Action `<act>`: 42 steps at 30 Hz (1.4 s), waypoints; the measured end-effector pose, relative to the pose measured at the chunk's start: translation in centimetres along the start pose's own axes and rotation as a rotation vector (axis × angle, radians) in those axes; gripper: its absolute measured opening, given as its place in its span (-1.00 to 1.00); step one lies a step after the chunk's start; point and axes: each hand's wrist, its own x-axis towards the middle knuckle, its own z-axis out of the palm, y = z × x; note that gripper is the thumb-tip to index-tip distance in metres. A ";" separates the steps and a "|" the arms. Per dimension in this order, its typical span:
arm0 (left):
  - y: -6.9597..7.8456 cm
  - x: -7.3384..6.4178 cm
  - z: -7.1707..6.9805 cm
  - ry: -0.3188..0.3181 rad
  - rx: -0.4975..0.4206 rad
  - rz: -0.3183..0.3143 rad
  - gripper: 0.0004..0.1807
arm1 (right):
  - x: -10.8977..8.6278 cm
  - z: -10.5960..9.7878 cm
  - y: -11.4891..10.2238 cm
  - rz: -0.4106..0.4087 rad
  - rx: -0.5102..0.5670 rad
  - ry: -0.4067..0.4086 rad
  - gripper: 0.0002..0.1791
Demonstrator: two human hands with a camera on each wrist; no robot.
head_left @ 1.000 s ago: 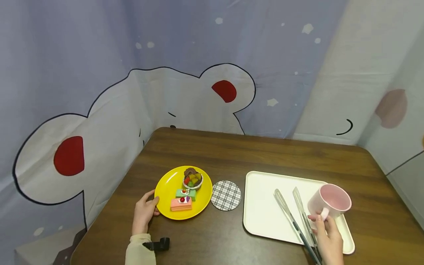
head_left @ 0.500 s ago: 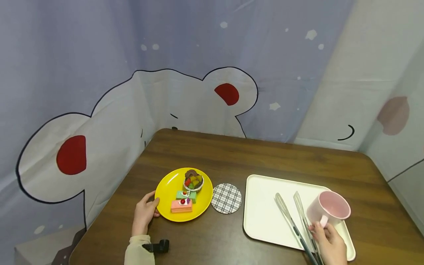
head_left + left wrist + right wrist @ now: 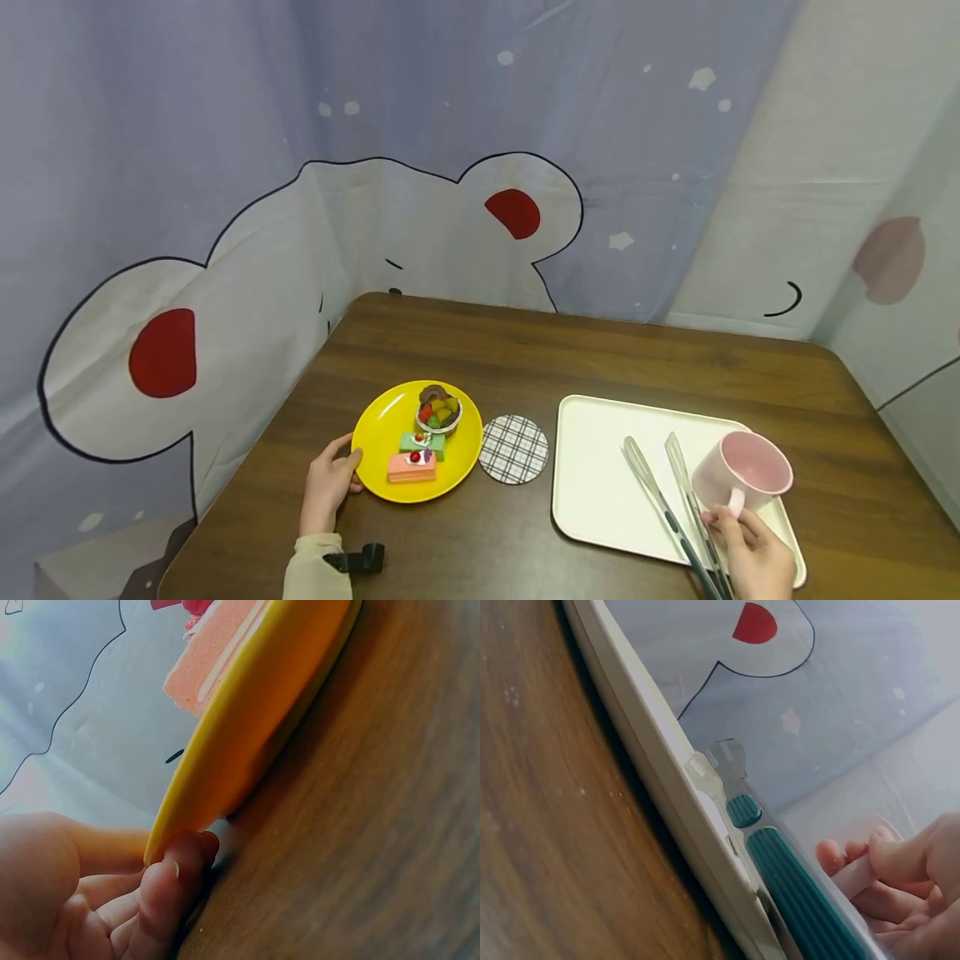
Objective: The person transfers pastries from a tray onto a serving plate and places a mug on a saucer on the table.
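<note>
In the head view my left hand [image 3: 327, 483] pinches the left rim of a yellow plate [image 3: 375, 454]. The left wrist view shows the thumb above the rim and fingers beneath it. On the plate sit a pink cake slice [image 3: 412, 470], a green cake slice [image 3: 432, 446] and a fruit-topped dessert cup [image 3: 439, 414]. My right hand [image 3: 753, 557] pinches the handle of a pink mug [image 3: 731, 471] at the right side of a cream tray [image 3: 592, 492]. Whether the mug's base touches the tray is hidden. Tongs [image 3: 666, 510] lie across the tray, left of that hand.
A round checked coaster [image 3: 513, 450] lies between plate and tray. Brown wooden tabletop [image 3: 525, 350] extends behind them. A patterned curtain [image 3: 420, 75] hangs at the back and sides. A black strap [image 3: 360, 558] is on my left wrist.
The pink mug has moved slightly nearer to me with my right hand on its handle. The left hand keeps its pinch on the plate. The head view has shifted slightly.
</note>
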 end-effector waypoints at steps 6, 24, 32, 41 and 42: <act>0.0 0.0 0.0 -0.001 0.001 -0.010 -0.49 | -0.3 0.1 -0.6 0.025 0.102 0.025 -0.56; -0.1 0.1 0.0 0.006 0.021 -0.035 -0.48 | -2.5 3.6 -4.0 -0.288 -0.186 0.043 -0.75; -0.1 0.1 -0.1 -0.004 0.019 -0.043 -0.47 | -3.3 6.4 -3.9 -0.344 -0.355 -0.019 -0.90; -0.2 0.2 0.0 -0.001 0.000 -0.026 -0.48 | -4.1 9.9 -4.5 -0.281 -0.357 -0.183 -0.89; -0.2 0.2 0.0 0.000 -0.001 -0.025 -0.48 | -4.2 10.2 -4.5 -0.258 -0.347 -0.203 -0.87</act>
